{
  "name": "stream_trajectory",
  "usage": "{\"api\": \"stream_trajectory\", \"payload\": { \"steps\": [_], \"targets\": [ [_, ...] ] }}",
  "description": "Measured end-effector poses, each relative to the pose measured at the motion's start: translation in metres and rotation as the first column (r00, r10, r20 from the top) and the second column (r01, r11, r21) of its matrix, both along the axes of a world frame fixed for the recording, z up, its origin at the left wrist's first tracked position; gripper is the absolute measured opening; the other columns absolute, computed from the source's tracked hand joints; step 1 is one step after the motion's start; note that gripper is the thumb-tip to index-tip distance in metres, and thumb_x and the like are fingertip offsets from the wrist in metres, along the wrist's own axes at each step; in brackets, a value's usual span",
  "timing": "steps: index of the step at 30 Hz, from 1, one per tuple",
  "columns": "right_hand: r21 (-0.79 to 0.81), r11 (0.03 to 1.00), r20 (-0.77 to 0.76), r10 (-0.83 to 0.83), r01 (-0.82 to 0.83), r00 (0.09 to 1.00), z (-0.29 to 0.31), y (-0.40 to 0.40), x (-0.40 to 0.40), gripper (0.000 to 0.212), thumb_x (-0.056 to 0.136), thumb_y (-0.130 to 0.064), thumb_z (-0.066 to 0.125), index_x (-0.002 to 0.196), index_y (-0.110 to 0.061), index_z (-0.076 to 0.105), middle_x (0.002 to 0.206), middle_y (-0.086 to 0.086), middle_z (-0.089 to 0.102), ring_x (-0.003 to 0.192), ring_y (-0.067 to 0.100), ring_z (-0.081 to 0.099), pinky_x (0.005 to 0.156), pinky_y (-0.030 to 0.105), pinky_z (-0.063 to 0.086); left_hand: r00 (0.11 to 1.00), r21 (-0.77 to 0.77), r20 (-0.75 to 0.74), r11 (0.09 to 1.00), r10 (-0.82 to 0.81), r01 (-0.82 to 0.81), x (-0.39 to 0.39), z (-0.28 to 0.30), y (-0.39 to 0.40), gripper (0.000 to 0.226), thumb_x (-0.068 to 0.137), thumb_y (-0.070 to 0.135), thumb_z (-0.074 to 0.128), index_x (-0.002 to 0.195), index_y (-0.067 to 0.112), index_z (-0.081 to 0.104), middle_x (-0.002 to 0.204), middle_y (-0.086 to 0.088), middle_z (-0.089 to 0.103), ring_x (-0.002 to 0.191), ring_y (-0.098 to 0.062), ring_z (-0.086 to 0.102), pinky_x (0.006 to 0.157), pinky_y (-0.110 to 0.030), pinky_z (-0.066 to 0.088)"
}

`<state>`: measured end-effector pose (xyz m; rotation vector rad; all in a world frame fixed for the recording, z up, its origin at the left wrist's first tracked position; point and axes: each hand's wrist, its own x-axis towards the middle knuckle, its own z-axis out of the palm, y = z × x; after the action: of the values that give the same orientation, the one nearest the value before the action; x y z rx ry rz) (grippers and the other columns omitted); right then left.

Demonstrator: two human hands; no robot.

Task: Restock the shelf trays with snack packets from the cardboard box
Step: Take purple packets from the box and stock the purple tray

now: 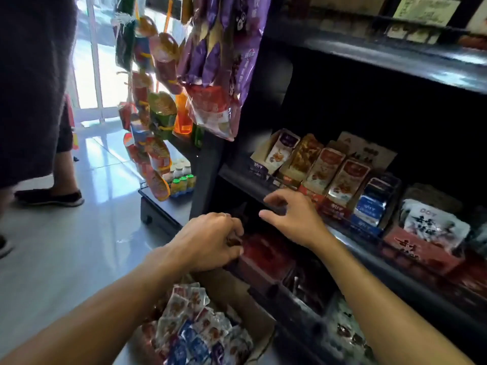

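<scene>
I use the red tray on the low shelf as my marker. My left hand is right at the near left end of that tray, with its fingers curled tight around something small and brown, which I think is a snack packet, but it is too blurry to be sure. My right hand hangs just above the tray, up by the shelf edge; its fingers are loosely bent and spread, and it holds nothing. The cardboard box sits just below the tray on my side, full of red, white and blue packets. Here is what I think could go wrong. The tray sits in a dark spot under the shelf edge, so I could let go too soon and the packet could fall between the tray and the box. My right hand could bump the standing packs on the shelf above the tray and knock them over. The box is close to my arms, so I could push it or spill it. A person stands far to the left of the tray and could step near the box.
</scene>
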<state>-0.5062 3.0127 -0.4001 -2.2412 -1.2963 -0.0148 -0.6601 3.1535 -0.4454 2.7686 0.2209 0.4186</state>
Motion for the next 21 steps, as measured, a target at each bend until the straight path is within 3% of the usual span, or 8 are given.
{"api": "stream_trajectory", "payload": {
  "steps": [6, 8, 11, 16, 21],
  "targets": [
    [-0.118, 0.992, -0.071, 0.029, -0.037, 0.997, -0.076, -0.018, -0.035, 0.028, 0.083, -0.032, 0.074, 0.107, -0.018, 0.07, 0.102, -0.006, 0.065, 0.096, 0.011, 0.06, 0.084, 0.025, 0.046, 0.989, -0.043, -0.147, 0.999, -0.005, -0.002, -0.034, -0.061, -0.028, 0.014, 0.08, 0.046, 0.06, 0.086, 0.037, 0.051, 0.084, 0.015, 0.054, 0.09, -0.017, 0.06, 0.074, -0.035, 0.051],
    [-0.208, 0.976, -0.097, 0.04, -0.059, 0.995, -0.107, -0.021, -0.04, 0.028, 0.082, -0.032, 0.074, 0.105, -0.017, 0.069, 0.101, -0.004, 0.065, 0.094, 0.012, 0.06, 0.083, 0.028, 0.048, 0.98, -0.049, -0.197, 0.999, -0.004, -0.006, -0.039, -0.084, -0.036, 0.015, 0.084, 0.046, 0.059, 0.095, 0.037, 0.057, 0.095, 0.012, 0.062, 0.093, -0.016, 0.061, 0.075, -0.035, 0.053],
    [-0.331, 0.937, -0.157, 0.061, -0.111, 0.986, -0.158, -0.024, -0.044, 0.027, 0.082, -0.03, 0.075, 0.104, -0.016, 0.069, 0.1, -0.001, 0.066, 0.092, 0.015, 0.061, 0.081, 0.033, 0.05, 0.962, -0.03, -0.271, 1.0, -0.01, 0.002, -0.043, -0.127, -0.042, 0.024, 0.087, 0.037, 0.061, 0.111, 0.032, 0.061, 0.107, 0.01, 0.063, 0.101, -0.014, 0.06, 0.071, -0.025, 0.043],
    [-0.491, 0.844, -0.295, 0.072, -0.216, 0.953, -0.251, -0.029, -0.033, 0.026, 0.082, -0.024, 0.074, 0.103, -0.011, 0.069, 0.098, 0.004, 0.068, 0.09, 0.019, 0.063, 0.082, 0.038, 0.051, 0.891, -0.102, -0.454, 0.994, -0.021, -0.029, -0.039, -0.22, -0.037, 0.03, 0.088, 0.037, 0.062, 0.116, 0.03, 0.062, 0.111, 0.006, 0.065, 0.104, -0.018, 0.062, 0.075, -0.027, 0.048],
    [-0.623, 0.737, -0.356, 0.032, -0.263, 0.934, -0.321, -0.026, -0.002, 0.031, 0.085, -0.017, 0.071, 0.115, -0.014, 0.069, 0.106, 0.005, 0.07, 0.096, 0.02, 0.064, 0.082, 0.032, 0.049, 0.836, -0.2, -0.543, 0.979, -0.074, -0.044, -0.013, -0.308, -0.034, 0.029, 0.087, 0.034, 0.065, 0.113, 0.025, 0.06, 0.107, 0.002, 0.067, 0.099, -0.019, 0.064, 0.079, -0.036, 0.056]
  ]
}}
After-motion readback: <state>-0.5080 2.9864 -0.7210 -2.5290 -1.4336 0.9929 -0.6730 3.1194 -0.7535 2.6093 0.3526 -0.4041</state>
